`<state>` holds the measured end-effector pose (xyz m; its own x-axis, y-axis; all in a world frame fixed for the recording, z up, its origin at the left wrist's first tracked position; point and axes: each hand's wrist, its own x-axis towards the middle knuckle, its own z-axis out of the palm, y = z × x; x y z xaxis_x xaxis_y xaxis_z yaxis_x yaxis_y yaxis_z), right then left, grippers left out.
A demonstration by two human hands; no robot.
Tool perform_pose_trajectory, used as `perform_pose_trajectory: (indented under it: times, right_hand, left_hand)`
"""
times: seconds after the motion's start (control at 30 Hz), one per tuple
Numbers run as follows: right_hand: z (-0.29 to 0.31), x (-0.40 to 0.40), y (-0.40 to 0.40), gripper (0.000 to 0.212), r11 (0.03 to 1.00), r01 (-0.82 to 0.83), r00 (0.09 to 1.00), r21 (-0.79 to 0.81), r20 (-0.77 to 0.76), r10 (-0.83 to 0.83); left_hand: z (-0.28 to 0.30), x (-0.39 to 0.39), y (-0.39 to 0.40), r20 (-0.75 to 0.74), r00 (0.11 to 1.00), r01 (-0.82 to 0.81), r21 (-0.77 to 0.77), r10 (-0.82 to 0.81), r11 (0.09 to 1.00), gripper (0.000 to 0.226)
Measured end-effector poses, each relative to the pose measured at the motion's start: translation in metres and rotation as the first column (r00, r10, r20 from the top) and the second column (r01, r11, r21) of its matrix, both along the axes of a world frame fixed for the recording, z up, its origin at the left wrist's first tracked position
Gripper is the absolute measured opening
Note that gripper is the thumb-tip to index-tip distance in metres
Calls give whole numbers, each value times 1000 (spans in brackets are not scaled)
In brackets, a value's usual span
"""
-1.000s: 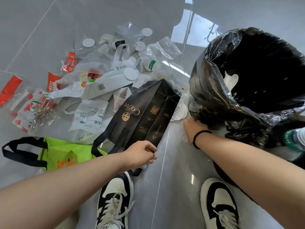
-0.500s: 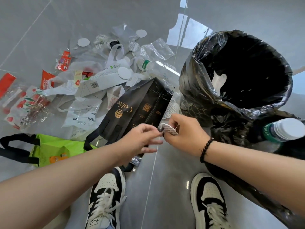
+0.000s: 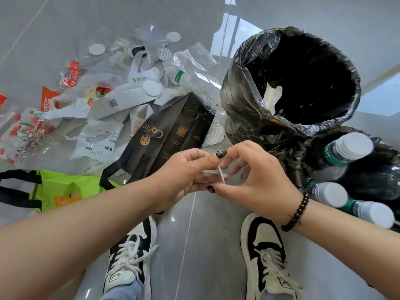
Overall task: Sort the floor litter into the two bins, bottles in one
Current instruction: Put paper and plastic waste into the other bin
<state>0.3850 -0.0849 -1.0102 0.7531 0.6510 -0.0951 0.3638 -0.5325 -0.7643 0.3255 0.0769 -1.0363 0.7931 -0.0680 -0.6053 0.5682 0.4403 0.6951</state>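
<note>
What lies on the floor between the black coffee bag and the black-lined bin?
In the head view, white round seal discs lie between the coffee bag and the bin.

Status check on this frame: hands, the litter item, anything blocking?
Both hands pinch a thin white disc, left hand, right hand. Black-lined bin open just beyond. Black coffee bag lies under the hands, nothing blocking the bin.

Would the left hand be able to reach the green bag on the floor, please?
Probably not yet: nothing lies over the green bag, but the left hand and right hand both hold a white disc.
</note>
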Motion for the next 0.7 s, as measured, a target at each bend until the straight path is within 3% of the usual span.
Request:
perform_pose_trajectory:
  times: [0.2, 0.37, 0.57, 0.7]
  right_hand:
    - [4, 17, 0, 70, 995, -103, 983, -17, -157, 99]
    - [5, 23, 1, 59, 988, -155, 964, 24, -214, 156]
    - [13, 36, 0, 65, 992, -87, 973, 91, -206, 105]
    - [18, 41, -1, 63, 987, -42, 982, 156, -174, 70]
  left_hand:
    - [1, -7, 2, -2, 1000, 15, -37, -15, 999, 35]
    - [1, -4, 2, 22, 1000, 22, -47, -21, 999, 45]
    - [2, 3, 10, 19, 999, -41, -89, 43, 995, 29]
    - [7, 10, 12, 2, 993, -115, -110, 116, 987, 43]
